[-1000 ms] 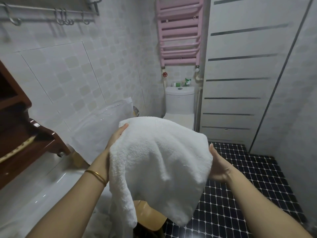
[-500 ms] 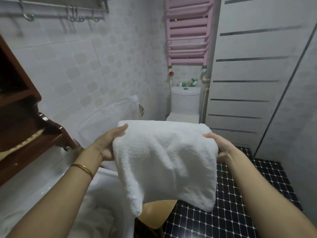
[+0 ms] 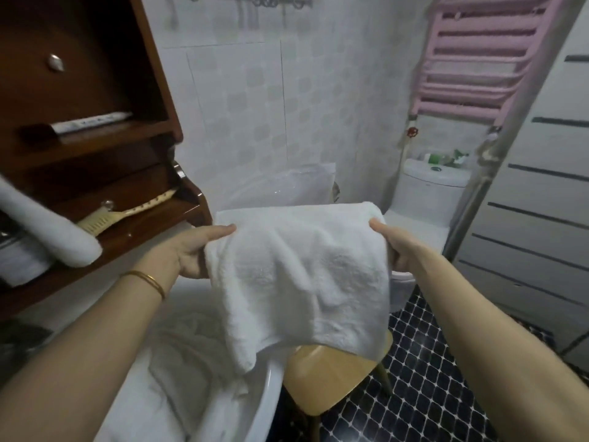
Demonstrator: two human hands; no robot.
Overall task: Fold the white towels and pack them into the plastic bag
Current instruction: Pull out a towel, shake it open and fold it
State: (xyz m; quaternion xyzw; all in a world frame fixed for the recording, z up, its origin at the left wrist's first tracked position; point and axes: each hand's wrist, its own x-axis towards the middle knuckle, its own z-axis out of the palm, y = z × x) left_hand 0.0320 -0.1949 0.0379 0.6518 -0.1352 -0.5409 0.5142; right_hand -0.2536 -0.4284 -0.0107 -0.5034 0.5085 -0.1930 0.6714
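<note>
Under the towel [image 3: 302, 275], a stool [image 3: 331, 378].

Dim, even indoor light is flattening shadows; motion blur is softening everything, wide-angle distortion bending the edges.

white towel [image 3: 302, 275], pink radiator [image 3: 478, 59], dark grid-tiled floor [image 3: 414, 378], reddish-brown cabinet [image 3: 79, 74]

This is a home bathroom: a white toilet [image 3: 427, 199] against pale wall tiles [image 3: 255, 122], a pink towel radiator [image 3: 478, 59], and a dark mosaic floor [image 3: 430, 378].
</note>
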